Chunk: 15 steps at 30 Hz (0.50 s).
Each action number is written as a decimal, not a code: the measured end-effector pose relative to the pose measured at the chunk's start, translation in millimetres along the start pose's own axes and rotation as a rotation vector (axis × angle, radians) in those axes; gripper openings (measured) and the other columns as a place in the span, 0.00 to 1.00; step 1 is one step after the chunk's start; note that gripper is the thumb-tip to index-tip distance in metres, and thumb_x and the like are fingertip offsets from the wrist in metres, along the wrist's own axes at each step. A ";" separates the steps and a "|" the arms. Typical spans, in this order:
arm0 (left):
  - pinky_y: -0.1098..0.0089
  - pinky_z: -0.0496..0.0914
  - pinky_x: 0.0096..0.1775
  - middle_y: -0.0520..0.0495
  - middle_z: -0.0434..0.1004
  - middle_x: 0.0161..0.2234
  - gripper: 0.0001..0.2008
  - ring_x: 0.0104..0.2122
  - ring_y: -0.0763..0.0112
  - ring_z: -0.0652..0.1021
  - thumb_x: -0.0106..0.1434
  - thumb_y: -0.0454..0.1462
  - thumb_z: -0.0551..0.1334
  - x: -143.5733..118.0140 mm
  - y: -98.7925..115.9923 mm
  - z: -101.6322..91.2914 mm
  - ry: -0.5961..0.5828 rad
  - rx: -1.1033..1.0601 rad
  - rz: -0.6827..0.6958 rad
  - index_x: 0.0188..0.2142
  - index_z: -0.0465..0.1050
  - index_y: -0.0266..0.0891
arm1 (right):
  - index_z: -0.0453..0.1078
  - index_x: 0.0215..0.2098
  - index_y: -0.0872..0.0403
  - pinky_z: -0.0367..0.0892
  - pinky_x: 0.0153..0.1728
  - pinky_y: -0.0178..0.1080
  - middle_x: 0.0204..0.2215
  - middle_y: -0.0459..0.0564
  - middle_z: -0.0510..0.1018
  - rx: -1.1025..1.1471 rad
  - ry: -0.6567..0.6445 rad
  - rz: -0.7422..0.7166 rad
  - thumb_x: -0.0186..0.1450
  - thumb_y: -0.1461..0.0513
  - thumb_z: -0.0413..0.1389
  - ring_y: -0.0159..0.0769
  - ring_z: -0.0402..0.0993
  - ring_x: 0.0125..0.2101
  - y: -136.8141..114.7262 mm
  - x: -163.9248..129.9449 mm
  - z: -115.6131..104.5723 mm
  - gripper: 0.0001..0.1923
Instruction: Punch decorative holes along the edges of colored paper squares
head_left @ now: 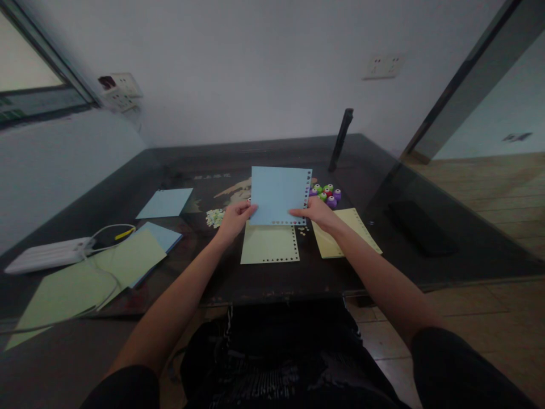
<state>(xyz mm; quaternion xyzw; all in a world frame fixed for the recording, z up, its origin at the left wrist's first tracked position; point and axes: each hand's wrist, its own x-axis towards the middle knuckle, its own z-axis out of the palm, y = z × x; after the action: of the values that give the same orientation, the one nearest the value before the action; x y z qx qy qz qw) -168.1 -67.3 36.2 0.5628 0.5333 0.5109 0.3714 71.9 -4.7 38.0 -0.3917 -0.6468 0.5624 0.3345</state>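
Surface: a dark glossy table [426, 187] set against a pale wall, with a wood floor off to the right.
Left side of table: a white power strip [46, 254] with its cable, large yellow-green sheets [123, 258], and a blue sheet [165, 203] lying farther back.
Centre: a yellow sheet [269, 244] with punched edges lies flat; a second yellow sheet [347, 233] sits to its right.
Behind: small coloured punches [326, 193] in a cluster; a heap of paper bits [214, 217].
Left hand [233, 218]: fingers closed on the lower left corner of the blue paper [279, 196].
Right hand [317, 213]: pinching the paper's lower right edge.
Blue paper: raised above the centre yellow sheet, holes along its right and bottom edges.
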 end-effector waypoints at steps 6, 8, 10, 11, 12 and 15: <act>0.65 0.71 0.36 0.45 0.78 0.30 0.18 0.29 0.67 0.77 0.58 0.50 0.58 5.7 -8.1 -5.5 0.038 0.079 0.052 0.35 0.73 0.36 | 0.72 0.35 0.57 0.71 0.44 0.48 0.39 0.56 0.79 0.194 0.154 -0.040 0.51 0.64 0.64 0.44 0.76 0.38 -0.9 5.7 -8.3 0.13; 0.65 0.70 0.38 0.44 0.78 0.32 0.16 0.31 0.66 0.77 0.60 0.47 0.58 5.8 -11.8 -5.9 0.032 0.230 0.095 0.37 0.73 0.37 | 0.72 0.36 0.56 0.72 0.43 0.46 0.40 0.55 0.79 0.246 0.249 -0.064 0.50 0.64 0.64 0.43 0.76 0.39 -2.9 5.8 -12.6 0.15; 0.66 0.70 0.39 0.44 0.78 0.35 0.12 0.32 0.67 0.77 0.61 0.43 0.57 6.4 -14.8 -4.9 0.023 0.441 0.125 0.37 0.73 0.38 | 0.71 0.38 0.56 0.73 0.40 0.45 0.40 0.54 0.79 0.261 0.343 -0.083 0.49 0.62 0.65 0.43 0.76 0.39 -4.6 4.1 -17.4 0.17; 0.66 0.69 0.39 0.45 0.78 0.36 0.11 0.33 0.67 0.77 0.61 0.42 0.56 7.5 -15.7 -3.9 0.012 0.543 0.130 0.38 0.73 0.38 | 0.71 0.38 0.56 0.73 0.39 0.44 0.39 0.54 0.79 0.258 0.380 -0.088 0.48 0.62 0.65 0.42 0.76 0.38 -5.2 2.4 -19.9 0.18; 0.67 0.69 0.38 0.45 0.78 0.36 0.11 0.33 0.67 0.76 0.61 0.41 0.56 9.1 -15.9 -2.7 0.001 0.633 0.128 0.38 0.73 0.39 | 0.71 0.37 0.57 0.74 0.37 0.42 0.38 0.53 0.80 0.252 0.407 -0.093 0.48 0.61 0.65 0.42 0.76 0.37 -5.6 0.4 -22.4 0.19; 0.67 0.68 0.37 0.45 0.78 0.36 0.11 0.33 0.66 0.76 0.61 0.41 0.56 16.7 -12.4 3.0 -0.014 0.848 0.109 0.39 0.72 0.40 | 0.71 0.34 0.57 0.74 0.31 0.40 0.35 0.52 0.80 0.260 0.440 -0.118 0.47 0.59 0.66 0.39 0.76 0.31 -6.2 -7.2 -27.9 0.18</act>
<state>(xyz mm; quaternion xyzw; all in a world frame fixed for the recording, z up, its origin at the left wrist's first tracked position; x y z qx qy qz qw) -169.4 -48.7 26.6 0.6963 0.6631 0.2616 0.0834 98.8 1.6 48.2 -0.4199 -0.5028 0.5215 0.5468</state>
